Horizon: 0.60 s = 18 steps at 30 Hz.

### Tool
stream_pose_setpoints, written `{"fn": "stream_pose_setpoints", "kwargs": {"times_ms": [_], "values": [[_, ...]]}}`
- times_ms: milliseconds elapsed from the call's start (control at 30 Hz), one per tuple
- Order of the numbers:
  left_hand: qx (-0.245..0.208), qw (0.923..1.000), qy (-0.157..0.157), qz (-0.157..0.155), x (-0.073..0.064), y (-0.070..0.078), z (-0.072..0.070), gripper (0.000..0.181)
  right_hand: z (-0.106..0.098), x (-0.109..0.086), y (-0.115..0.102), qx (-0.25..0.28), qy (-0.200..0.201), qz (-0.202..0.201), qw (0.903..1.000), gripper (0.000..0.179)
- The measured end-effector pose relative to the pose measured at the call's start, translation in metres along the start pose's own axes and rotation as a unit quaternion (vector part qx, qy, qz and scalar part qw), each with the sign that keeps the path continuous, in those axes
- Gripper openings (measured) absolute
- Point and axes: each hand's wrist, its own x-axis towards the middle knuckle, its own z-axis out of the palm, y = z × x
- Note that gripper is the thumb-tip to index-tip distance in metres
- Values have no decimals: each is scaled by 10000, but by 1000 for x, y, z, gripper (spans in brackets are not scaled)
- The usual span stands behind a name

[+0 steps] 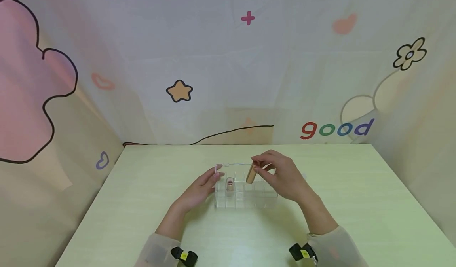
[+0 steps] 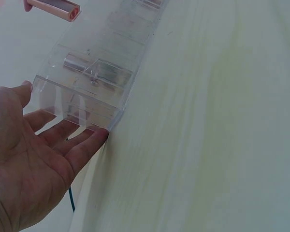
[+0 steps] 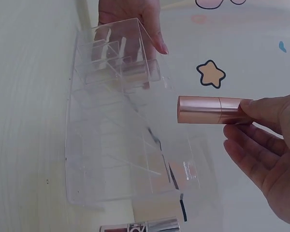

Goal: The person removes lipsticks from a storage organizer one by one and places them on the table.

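A clear compartmented organizer [image 1: 246, 201] stands on the table, with a small clear-capped tube [image 1: 230, 184] upright in a compartment towards its left end. My left hand [image 1: 195, 194] holds that end, the thumb at one edge and the fingers along the end wall in the left wrist view. Above the organizer, my right hand [image 1: 283, 176] pinches a shiny rose-gold lipstick [image 3: 200, 110] by one end between thumb and fingers. The lipstick tilts in the head view, its lower end over the compartments.
Another tube [image 3: 140, 226] with a silvery cap shows at the bottom of the right wrist view, beyond the organizer's right end. The pale table [image 1: 142, 203] meets a printed cloth backdrop [image 1: 213, 61] at its far edge.
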Motion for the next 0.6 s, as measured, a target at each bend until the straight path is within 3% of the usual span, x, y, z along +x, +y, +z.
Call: {"fn": "stream_pose_setpoints", "kwargs": {"times_ms": [600], "values": [[21,9999,29,-97,0,-2,0,58,-23,-17,16,-100,627,112,9979,31]]}}
